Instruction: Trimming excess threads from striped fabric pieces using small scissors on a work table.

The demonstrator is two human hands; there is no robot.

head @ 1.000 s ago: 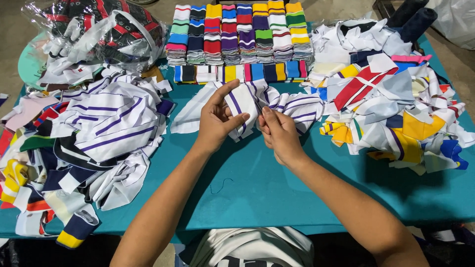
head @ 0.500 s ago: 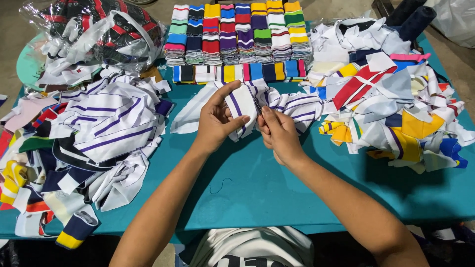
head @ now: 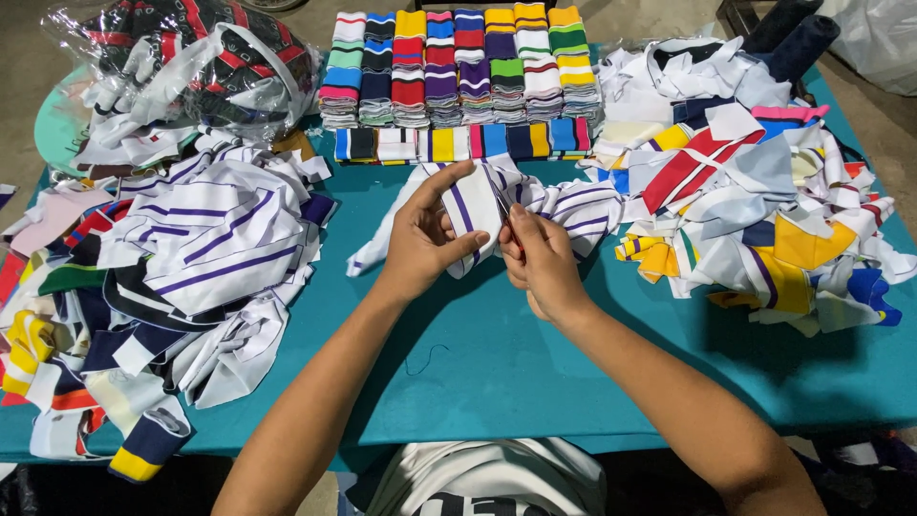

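White purple-striped cloth piece (head: 475,205) | pinched by left hand (head: 425,239) and right hand (head: 535,263) grips | bare teal table (head: 497,373) toward near edge

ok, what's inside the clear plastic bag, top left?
The clear plastic bag holds bunched fabric pieces in dark, red and white, some striped. Glare and folds hide how many there are and whatever sits underneath.

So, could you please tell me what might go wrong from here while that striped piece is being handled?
1. The left hand and right hand pinch the white purple-striped piece close together; if the right hand holds a small tool, which I cannot make out, fingers may be nicked.
2. The piece trails into more striped fabric, which could drag along.
3. The heap of scraps at the right lies close and might get mixed in.
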